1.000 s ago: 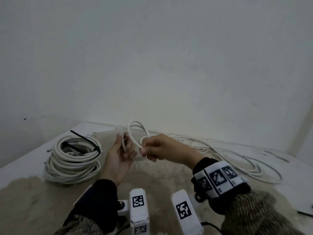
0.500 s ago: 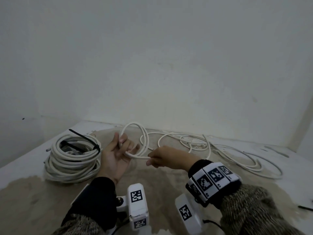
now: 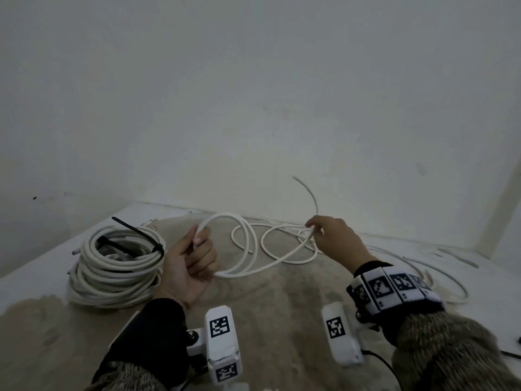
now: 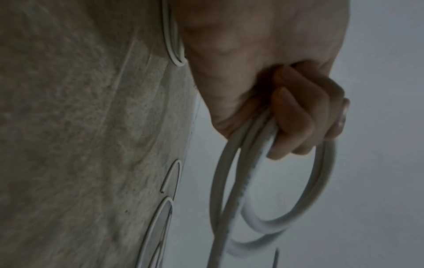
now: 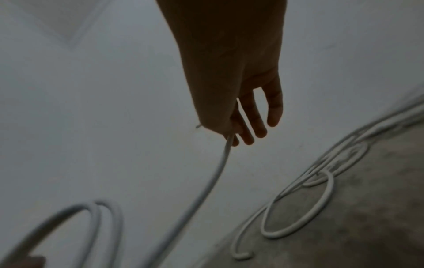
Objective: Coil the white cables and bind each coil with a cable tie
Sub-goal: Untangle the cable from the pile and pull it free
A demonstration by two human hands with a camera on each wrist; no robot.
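My left hand [image 3: 198, 244] is raised palm-up and grips a small coil of white cable [image 3: 225, 217] with two or three loops; in the left wrist view its fingers [image 4: 298, 117] curl round the loops [image 4: 321, 181]. From there the cable [image 3: 267, 266] runs right to my right hand [image 3: 315, 231]. That hand pinches it between thumb and forefinger, the other fingers [image 5: 273, 108] straight. A thin strand [image 3: 311, 193] arcs up above that hand. A finished coil [image 3: 112, 266] with a black cable tie [image 3: 135, 231] lies at the left.
More loose white cable [image 3: 423, 277] sprawls in loops over the right side of the worn brown tabletop [image 3: 267, 311], near the white wall. A black strip [image 3: 510, 354] lies at the far right edge. Camera units with markers hang under both wrists.
My right hand has slid along the cable to the right, away from the left hand, and a longer stretch now hangs between them. The left hand keeps its loops.
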